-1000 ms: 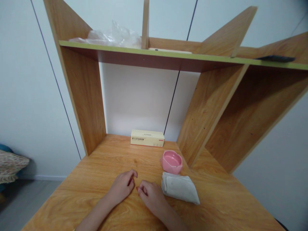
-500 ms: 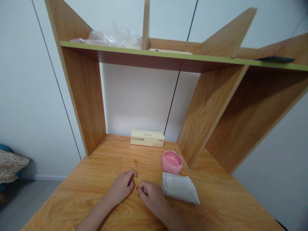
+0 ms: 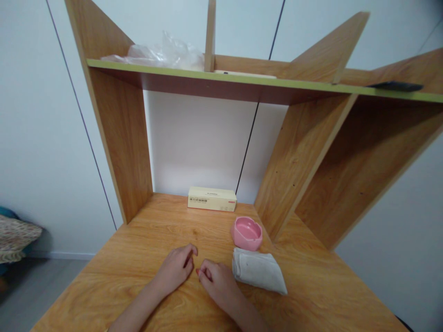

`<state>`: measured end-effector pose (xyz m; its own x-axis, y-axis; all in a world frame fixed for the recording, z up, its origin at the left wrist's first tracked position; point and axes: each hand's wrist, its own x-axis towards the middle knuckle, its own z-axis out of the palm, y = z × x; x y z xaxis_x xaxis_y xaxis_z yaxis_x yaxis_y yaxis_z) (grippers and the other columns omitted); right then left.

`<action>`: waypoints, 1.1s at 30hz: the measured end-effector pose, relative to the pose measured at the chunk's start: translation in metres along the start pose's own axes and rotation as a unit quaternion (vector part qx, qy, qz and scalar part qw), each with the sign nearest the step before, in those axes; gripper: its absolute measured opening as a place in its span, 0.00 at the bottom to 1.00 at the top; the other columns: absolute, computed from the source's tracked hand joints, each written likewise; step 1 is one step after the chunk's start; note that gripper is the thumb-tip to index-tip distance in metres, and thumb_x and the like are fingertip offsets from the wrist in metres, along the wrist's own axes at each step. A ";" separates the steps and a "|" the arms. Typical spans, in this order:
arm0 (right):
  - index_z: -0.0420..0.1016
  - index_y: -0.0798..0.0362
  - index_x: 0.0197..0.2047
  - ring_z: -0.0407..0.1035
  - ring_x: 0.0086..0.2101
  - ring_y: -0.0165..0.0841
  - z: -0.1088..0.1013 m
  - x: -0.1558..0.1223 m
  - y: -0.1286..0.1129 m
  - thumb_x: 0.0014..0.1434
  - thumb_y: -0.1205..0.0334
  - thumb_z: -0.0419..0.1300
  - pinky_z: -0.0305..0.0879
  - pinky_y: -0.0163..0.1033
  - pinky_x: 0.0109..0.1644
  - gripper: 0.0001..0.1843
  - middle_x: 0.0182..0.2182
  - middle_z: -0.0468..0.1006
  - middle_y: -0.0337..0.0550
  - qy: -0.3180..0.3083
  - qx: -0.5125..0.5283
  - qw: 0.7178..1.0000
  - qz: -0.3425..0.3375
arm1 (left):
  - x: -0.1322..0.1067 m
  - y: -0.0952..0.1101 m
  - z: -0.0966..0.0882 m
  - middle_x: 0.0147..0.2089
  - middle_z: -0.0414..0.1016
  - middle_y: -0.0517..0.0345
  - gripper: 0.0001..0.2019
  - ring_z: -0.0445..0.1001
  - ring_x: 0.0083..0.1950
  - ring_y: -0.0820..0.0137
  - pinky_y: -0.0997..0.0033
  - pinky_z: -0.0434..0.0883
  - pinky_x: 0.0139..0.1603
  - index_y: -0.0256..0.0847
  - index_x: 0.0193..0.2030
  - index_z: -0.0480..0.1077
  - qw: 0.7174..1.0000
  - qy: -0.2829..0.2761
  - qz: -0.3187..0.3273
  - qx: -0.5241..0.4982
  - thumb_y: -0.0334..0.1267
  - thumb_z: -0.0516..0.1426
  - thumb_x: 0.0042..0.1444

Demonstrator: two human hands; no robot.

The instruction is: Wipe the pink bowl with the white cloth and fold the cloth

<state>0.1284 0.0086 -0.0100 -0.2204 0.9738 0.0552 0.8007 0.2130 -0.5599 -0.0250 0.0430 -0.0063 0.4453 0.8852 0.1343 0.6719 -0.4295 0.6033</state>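
My left hand (image 3: pixel 176 269) and my right hand (image 3: pixel 217 282) rest palm down on the wooden desk (image 3: pixel 138 258), side by side near its middle, fingers loosely curled under and nothing in them. Just right of my right hand lies a folded white cloth (image 3: pixel 259 275), close to it but apart. Beyond the cloth stands a small pink bowl (image 3: pixel 246 233). At the back of the desk, against the wall, lies a long cream cardboard box (image 3: pixel 212 198).
Wooden side panels (image 3: pixel 121 147) rise on both sides of the desk nook. A shelf (image 3: pixel 242 80) overhead carries a crumpled clear plastic bag (image 3: pixel 162 50) and a dark flat object (image 3: pixel 394 85). A patterned cushion (image 3: pixel 14 237) sits at far left by the floor.
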 end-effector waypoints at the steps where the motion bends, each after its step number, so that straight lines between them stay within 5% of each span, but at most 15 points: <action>1: 0.70 0.53 0.27 0.63 0.23 0.26 0.000 0.000 0.000 0.53 0.66 0.51 0.47 0.31 0.26 0.07 0.21 0.73 0.36 0.001 0.001 1.000 0.000 | 0.000 0.000 0.000 0.30 0.70 0.58 0.12 0.69 0.35 0.68 0.74 0.62 0.37 0.41 0.36 0.63 1.000 0.000 -0.001 0.001 0.25 0.46 0.47; 12: 0.68 0.53 0.27 0.61 0.22 0.26 0.002 0.000 0.000 0.53 0.66 0.50 0.48 0.30 0.25 0.08 0.19 0.69 0.34 0.016 0.039 0.999 -0.013 | 0.001 -0.003 0.000 0.32 0.71 0.57 0.11 0.70 0.36 0.68 0.73 0.64 0.38 0.41 0.35 0.64 1.000 0.007 0.001 -0.012 0.25 0.47 0.48; 16: 0.67 0.52 0.26 0.64 0.29 0.29 0.000 0.001 -0.001 0.53 0.67 0.50 0.56 0.32 0.33 0.07 0.25 0.71 0.38 0.076 0.055 0.995 -0.046 | 0.002 -0.003 0.000 0.37 0.70 0.55 0.10 0.69 0.40 0.68 0.71 0.64 0.43 0.40 0.34 0.65 0.998 0.043 0.011 -0.033 0.26 0.46 0.50; 19: 0.68 0.51 0.33 0.64 0.38 0.33 -0.001 0.000 0.001 0.52 0.67 0.51 0.59 0.37 0.43 0.06 0.34 0.72 0.42 0.100 0.084 0.988 -0.087 | 0.003 -0.002 -0.001 0.37 0.68 0.53 0.10 0.68 0.42 0.67 0.68 0.64 0.45 0.40 0.33 0.66 0.996 0.076 0.011 -0.041 0.27 0.46 0.50; 26: 0.57 0.52 0.56 0.50 0.56 0.36 0.009 -0.005 0.012 0.51 0.66 0.52 0.47 0.45 0.60 0.27 0.55 0.60 0.46 0.039 0.087 0.991 -0.097 | 0.002 -0.002 -0.002 0.40 0.69 0.52 0.11 0.66 0.45 0.64 0.62 0.63 0.49 0.40 0.35 0.67 0.994 0.102 0.032 -0.037 0.27 0.47 0.49; 33: 0.51 0.58 0.60 0.48 0.58 0.36 0.012 -0.004 0.016 0.51 0.67 0.52 0.45 0.44 0.61 0.32 0.58 0.57 0.49 0.026 0.076 0.994 -0.075 | 0.003 -0.007 0.004 0.49 0.68 0.52 0.14 0.63 0.53 0.64 0.60 0.59 0.55 0.41 0.41 0.67 0.992 0.104 0.045 -0.045 0.27 0.48 0.50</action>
<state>0.1351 0.0068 -0.0288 -0.2978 0.9360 0.1877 0.6669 0.3447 -0.6607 -0.0261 0.0474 -0.0130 0.3634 0.8653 0.3451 0.5743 -0.4998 0.6484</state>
